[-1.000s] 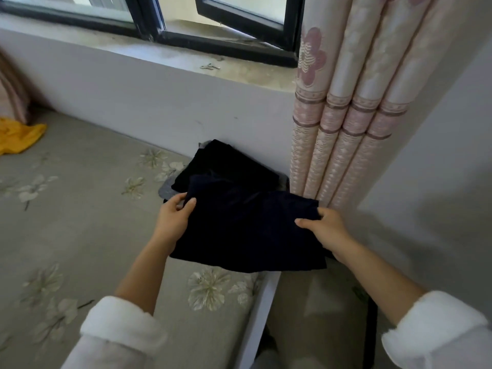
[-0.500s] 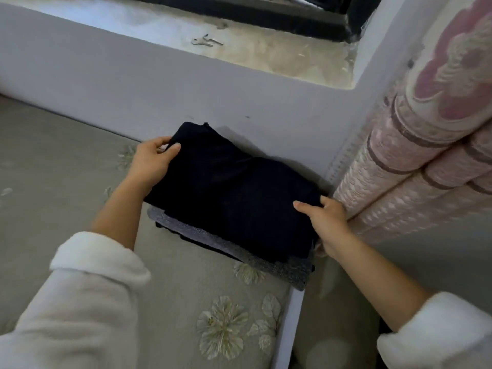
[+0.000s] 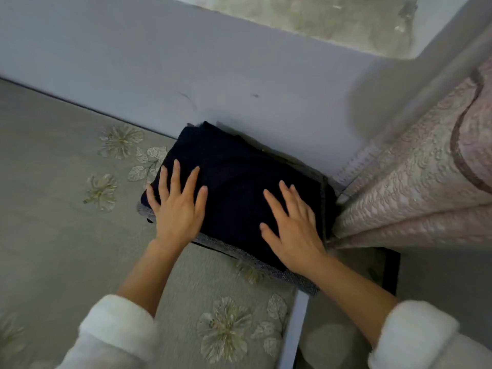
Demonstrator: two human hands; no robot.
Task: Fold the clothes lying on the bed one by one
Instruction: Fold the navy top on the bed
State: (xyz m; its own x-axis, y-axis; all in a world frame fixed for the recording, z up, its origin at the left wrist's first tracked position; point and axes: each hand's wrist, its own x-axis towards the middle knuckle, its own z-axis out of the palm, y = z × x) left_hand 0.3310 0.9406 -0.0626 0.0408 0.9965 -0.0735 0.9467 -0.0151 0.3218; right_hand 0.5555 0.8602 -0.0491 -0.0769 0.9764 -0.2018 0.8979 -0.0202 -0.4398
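A folded dark navy garment [image 3: 234, 179] lies on top of a small stack at the bed's far right corner, against the wall. Under it a grey speckled folded piece [image 3: 269, 267] sticks out along the near edge. My left hand [image 3: 177, 206] lies flat on the garment's left part with fingers spread. My right hand [image 3: 291, 227] presses flat on its right part, fingers straight. Neither hand grips the cloth.
The bed [image 3: 66, 209] has a grey-green cover with embroidered flowers. A pale wall [image 3: 213, 83] and a stone window sill [image 3: 332, 20] run behind the stack. A pink patterned curtain [image 3: 415, 182] hangs right beside it. The bed's white edge [image 3: 295, 328] drops to the floor.
Both hands let go of the navy garment's edges after setting it on the stack and now lie flat on top of it. The view has moved closer and lower.
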